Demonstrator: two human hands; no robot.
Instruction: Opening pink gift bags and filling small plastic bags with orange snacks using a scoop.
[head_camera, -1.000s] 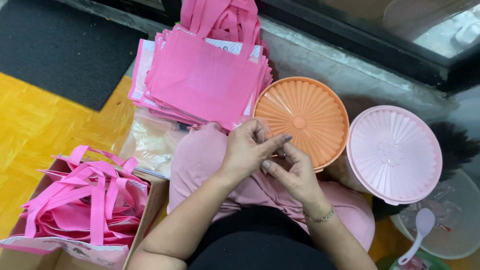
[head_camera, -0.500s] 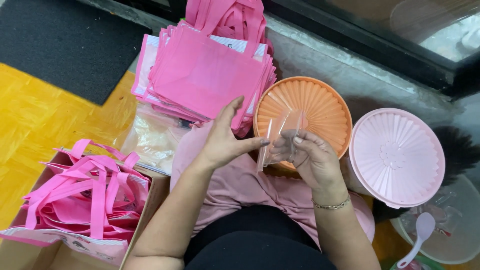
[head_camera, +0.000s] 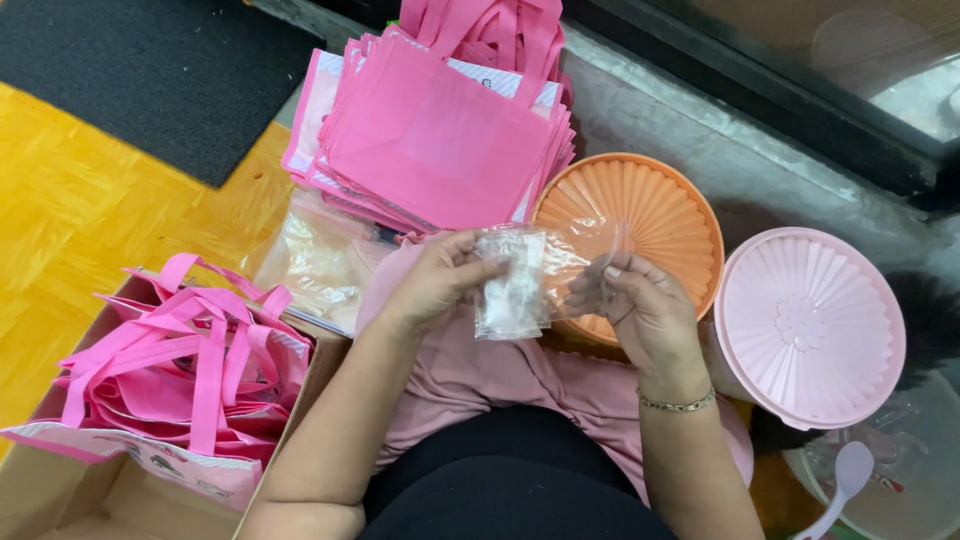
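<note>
From the head camera we look down on two hands working above a lap in pink cloth. The left hand (head_camera: 440, 280) has its grip closed on a small clear plastic bag (head_camera: 512, 285), thumb and fingers pinching its left edge; the bag hangs upright between the hands and shows something whitish inside, which we cannot identify. The right hand (head_camera: 640, 310) pinches a thin clear film (head_camera: 590, 265) at the bag's right side; whether this is part of the same bag or a second one we cannot tell.

Just behind the hands sits a round orange lidded container (head_camera: 640, 210), its ribbed lid on, so its contents are hidden. Beside it to the right stands a pink lidded container (head_camera: 810, 325), also shut. A cardboard box (head_camera: 70, 490) at lower left holds pink tote bags (head_camera: 180, 360) with tangled handles; the box is cut off by the frame. A stack of flat pink bags (head_camera: 440, 130) lies further back, over a clear packet (head_camera: 320, 260) with blurry contents. A white spoon (head_camera: 845, 475) shows partly at the lower right.
</note>
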